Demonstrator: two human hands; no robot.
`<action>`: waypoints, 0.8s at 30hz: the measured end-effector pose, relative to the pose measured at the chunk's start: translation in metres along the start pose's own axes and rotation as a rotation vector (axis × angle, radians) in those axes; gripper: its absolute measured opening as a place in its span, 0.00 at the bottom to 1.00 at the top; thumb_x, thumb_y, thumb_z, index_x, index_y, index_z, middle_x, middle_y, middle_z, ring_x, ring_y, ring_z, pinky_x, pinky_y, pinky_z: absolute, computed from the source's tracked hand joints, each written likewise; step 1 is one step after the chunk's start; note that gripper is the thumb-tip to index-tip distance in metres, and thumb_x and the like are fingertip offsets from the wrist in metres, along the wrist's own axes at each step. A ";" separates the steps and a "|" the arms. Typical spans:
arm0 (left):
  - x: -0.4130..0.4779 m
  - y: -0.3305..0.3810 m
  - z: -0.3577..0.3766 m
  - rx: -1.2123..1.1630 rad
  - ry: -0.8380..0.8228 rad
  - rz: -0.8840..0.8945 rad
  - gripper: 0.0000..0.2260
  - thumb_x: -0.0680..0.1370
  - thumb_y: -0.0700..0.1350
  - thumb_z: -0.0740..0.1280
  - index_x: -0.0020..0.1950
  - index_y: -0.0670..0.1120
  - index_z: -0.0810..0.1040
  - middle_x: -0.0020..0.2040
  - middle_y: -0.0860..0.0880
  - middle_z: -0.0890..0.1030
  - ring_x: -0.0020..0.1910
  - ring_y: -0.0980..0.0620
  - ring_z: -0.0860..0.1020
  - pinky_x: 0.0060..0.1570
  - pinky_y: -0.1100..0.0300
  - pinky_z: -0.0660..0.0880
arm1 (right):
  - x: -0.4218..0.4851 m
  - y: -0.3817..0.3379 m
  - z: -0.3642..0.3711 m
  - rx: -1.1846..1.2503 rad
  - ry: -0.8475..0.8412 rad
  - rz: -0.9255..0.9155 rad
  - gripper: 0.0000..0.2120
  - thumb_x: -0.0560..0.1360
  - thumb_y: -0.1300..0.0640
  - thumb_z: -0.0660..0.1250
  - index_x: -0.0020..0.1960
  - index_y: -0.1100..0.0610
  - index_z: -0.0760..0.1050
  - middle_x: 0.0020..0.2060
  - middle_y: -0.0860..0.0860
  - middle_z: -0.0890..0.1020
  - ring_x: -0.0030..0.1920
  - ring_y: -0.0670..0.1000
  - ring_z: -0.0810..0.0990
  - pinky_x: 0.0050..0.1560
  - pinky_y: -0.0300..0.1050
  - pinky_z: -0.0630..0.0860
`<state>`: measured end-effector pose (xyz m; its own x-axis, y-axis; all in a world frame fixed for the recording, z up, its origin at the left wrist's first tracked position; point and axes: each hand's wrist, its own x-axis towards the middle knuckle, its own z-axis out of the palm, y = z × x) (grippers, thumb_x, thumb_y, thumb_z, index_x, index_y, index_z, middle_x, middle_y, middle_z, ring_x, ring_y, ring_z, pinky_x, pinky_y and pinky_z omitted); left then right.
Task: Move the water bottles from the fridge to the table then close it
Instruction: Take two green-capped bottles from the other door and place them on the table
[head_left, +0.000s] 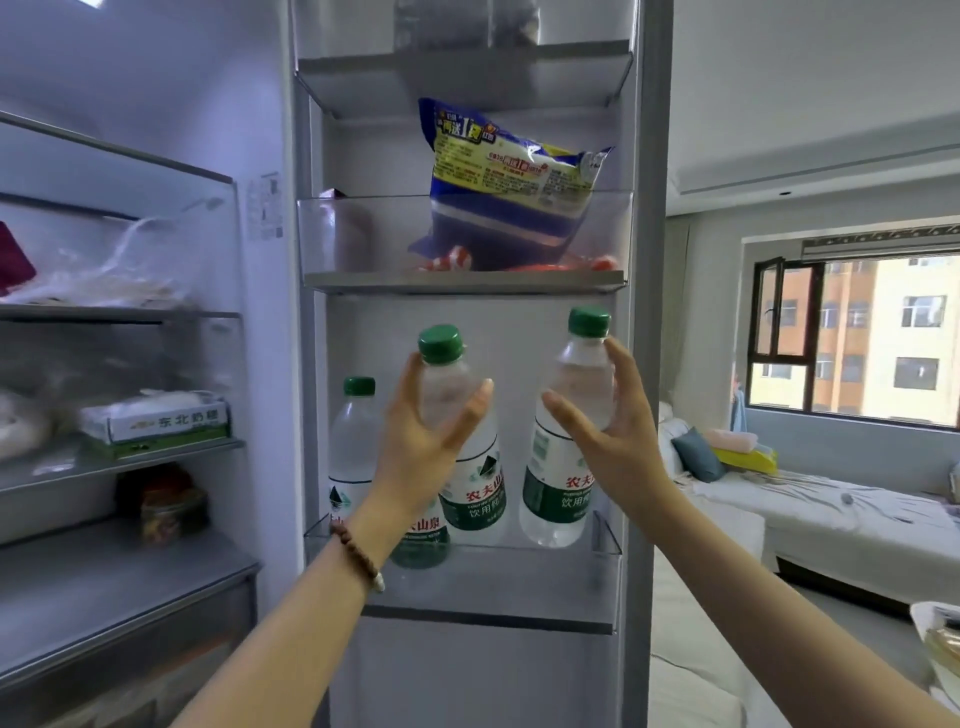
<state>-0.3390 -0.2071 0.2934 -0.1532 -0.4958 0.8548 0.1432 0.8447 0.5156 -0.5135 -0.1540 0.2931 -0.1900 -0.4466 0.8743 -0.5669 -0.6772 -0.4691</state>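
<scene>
Left hand (423, 436) wrapped round shoulder of one water bottle (470, 457), right hand (605, 431) round second bottle (561, 457); both raised above door bin (597, 564). Lift straight (shelf just overhead), clear bin lip. Third bottle (350, 447) stands at bin's left end.

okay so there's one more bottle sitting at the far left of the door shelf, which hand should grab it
Left. The left hand is right beside the remaining bottle, though it holds a bottle now; the right hand is across the shelf, also full.
</scene>
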 end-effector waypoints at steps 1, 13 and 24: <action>0.003 0.011 -0.005 -0.006 0.035 0.030 0.17 0.70 0.56 0.69 0.57 0.59 0.70 0.50 0.64 0.78 0.49 0.65 0.77 0.48 0.71 0.73 | 0.006 -0.008 -0.001 0.024 0.017 -0.038 0.31 0.70 0.52 0.72 0.69 0.54 0.63 0.58 0.48 0.76 0.57 0.43 0.76 0.58 0.35 0.72; -0.054 0.101 -0.042 0.078 0.374 -0.063 0.14 0.68 0.51 0.73 0.50 0.48 0.79 0.44 0.52 0.82 0.43 0.52 0.81 0.45 0.57 0.78 | -0.012 -0.052 0.017 0.569 -0.273 0.109 0.26 0.69 0.47 0.71 0.65 0.45 0.69 0.52 0.49 0.81 0.50 0.47 0.82 0.47 0.41 0.79; -0.206 0.235 -0.093 0.632 0.703 -0.237 0.06 0.72 0.50 0.70 0.48 0.52 0.79 0.41 0.56 0.83 0.40 0.58 0.81 0.41 0.65 0.78 | -0.128 -0.153 0.088 0.933 -0.746 0.131 0.29 0.65 0.46 0.70 0.65 0.46 0.71 0.53 0.44 0.83 0.50 0.41 0.82 0.43 0.31 0.77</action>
<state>-0.1833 0.0745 0.2439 0.5374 -0.5008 0.6785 -0.3982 0.5585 0.7276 -0.3321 -0.0447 0.2423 0.4824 -0.5639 0.6703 0.2791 -0.6264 -0.7279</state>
